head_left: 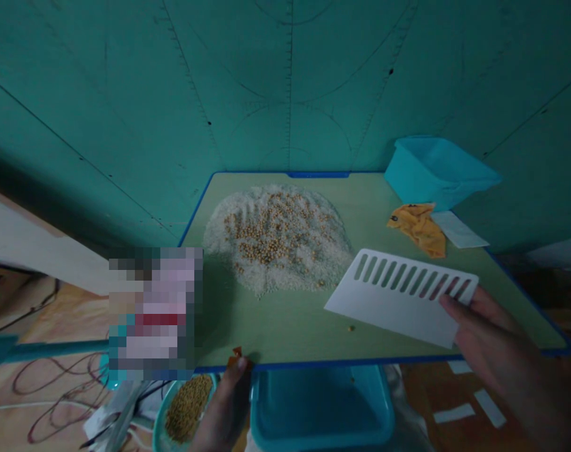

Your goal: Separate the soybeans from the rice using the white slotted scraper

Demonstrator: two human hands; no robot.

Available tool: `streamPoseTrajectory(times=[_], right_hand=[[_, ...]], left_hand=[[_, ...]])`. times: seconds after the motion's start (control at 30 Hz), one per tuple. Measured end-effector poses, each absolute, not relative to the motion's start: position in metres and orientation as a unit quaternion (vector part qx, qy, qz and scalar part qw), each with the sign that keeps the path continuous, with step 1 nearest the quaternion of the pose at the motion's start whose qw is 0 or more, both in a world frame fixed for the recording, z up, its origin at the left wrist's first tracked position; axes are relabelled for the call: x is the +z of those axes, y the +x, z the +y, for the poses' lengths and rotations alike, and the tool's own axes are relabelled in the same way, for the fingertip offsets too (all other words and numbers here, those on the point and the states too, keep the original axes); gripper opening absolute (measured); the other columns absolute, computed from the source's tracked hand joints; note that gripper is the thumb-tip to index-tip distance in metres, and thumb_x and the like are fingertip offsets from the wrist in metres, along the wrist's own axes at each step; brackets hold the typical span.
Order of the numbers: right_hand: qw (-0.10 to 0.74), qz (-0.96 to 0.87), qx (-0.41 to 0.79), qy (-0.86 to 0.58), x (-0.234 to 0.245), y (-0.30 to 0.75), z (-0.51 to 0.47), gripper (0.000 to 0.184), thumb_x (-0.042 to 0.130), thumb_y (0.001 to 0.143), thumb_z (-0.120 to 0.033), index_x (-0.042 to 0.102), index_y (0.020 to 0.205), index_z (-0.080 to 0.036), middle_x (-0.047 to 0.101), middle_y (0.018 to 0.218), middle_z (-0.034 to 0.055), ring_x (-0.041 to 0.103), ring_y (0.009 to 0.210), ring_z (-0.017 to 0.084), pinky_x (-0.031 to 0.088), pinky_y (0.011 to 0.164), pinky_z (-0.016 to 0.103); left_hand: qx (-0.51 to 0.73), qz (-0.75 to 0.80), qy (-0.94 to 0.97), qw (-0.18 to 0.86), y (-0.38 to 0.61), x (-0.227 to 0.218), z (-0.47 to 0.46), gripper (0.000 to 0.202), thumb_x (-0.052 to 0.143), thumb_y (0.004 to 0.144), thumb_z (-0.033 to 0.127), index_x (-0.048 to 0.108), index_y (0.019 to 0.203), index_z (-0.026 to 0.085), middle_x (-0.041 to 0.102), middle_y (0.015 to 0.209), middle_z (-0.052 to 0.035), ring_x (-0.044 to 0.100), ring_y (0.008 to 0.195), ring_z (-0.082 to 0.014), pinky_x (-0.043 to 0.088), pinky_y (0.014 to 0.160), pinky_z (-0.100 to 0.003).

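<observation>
Head view: my right hand (495, 342) grips a flat scraper (398, 307) of smooth white plastic, its outline angled to a point at the left and its upper part cut with a row of rounded, slanting slots, over the right side of a pale green tabletop (285, 333) edged in blue. Left of the scraper's tip spreads a low, oval mound of fine white grains (223, 213), rice-like in texture, with round tan beans (266, 242) strewn thickest at its centre; one stray bean (350, 328) lies on bare surface below the scraper. At the near edge, my left hand (226, 398) has its thumb against a small orange-brown scrap (237, 355), though I cannot tell whether the hidden fingers close on it. A glossy blue tub (323, 439) sits below that edge, beside a round bowl (159, 419) of coarse tan grain. Toward the far right corner, a crumpled orange cloth (419, 229) and a flat white card (459, 230) lie before a tapered turquoise bin (410, 172).
</observation>
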State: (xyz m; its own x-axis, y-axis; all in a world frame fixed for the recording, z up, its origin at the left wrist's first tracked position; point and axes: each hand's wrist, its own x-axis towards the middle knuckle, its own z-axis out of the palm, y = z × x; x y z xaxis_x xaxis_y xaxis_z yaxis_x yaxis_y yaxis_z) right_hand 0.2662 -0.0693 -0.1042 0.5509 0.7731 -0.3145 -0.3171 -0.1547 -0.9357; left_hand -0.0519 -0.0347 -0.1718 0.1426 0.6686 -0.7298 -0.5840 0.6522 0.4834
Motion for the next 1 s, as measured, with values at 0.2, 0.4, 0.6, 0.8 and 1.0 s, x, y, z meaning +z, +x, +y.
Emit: streamPoseTrajectory(times=[0.2,0.4,0.6,0.8,1.0], right_hand=[[0.619,-0.157,0.414,-0.648,-0.098,0.271,-0.080,0.031,0.071,0.065,-0.032,0.065,0.095,-0.033,0.067,0.106,0.0023,0.055,0.108,0.029,0.043,0.092,0.044],[0.571,-0.170,0.498,-0.630,-0.106,0.268,-0.094,0.031,0.071,0.066,-0.034,0.066,0.095,-0.027,0.069,0.099,0.0071,0.059,0.102,0.030,0.041,0.092,0.047],[0.608,-0.188,0.473,-0.610,-0.107,0.274,-0.081,0.028,0.071,0.068,-0.032,0.065,0.095,-0.027,0.068,0.101,0.0046,0.060,0.097,0.026,0.047,0.084,0.040],[0.653,-0.203,0.449,-0.575,-0.100,0.273,-0.042,0.025,0.070,0.069,-0.026,0.063,0.093,-0.024,0.070,0.089,0.0024,0.062,0.090,0.023,0.047,0.081,0.037],[0.596,-0.306,0.513,-0.537,-0.109,0.244,-0.017,0.028,0.065,0.076,-0.032,0.058,0.102,-0.025,0.068,0.094,0.0017,0.063,0.082,0.020,0.047,0.072,0.033]], left_hand=[[0.450,0.465,0.023,0.762,-0.038,-0.181,-0.045,0.026,0.076,0.058,0.038,0.072,0.081,0.025,0.077,0.086,-0.0007,0.065,0.098,-0.0252,0.048,0.089,-0.033],[0.370,0.514,0.049,0.773,-0.035,-0.184,-0.045,0.015,0.075,0.062,0.031,0.072,0.071,0.019,0.076,0.071,-0.0024,0.069,0.083,-0.0261,0.050,0.086,-0.038],[0.350,0.525,0.065,0.773,-0.037,-0.177,-0.041,0.027,0.078,0.056,0.031,0.072,0.078,0.017,0.077,0.080,-0.0061,0.067,0.089,-0.0317,0.049,0.087,-0.043],[0.377,0.518,0.065,0.765,-0.036,-0.175,-0.042,0.023,0.075,0.061,0.025,0.071,0.083,0.019,0.074,0.101,-0.0045,0.058,0.109,-0.0276,0.046,0.093,-0.035],[0.392,0.520,0.100,0.752,-0.045,-0.170,-0.036,0.021,0.080,0.054,0.026,0.073,0.072,0.018,0.077,0.074,-0.0032,0.068,0.089,-0.0282,0.052,0.084,-0.034]])
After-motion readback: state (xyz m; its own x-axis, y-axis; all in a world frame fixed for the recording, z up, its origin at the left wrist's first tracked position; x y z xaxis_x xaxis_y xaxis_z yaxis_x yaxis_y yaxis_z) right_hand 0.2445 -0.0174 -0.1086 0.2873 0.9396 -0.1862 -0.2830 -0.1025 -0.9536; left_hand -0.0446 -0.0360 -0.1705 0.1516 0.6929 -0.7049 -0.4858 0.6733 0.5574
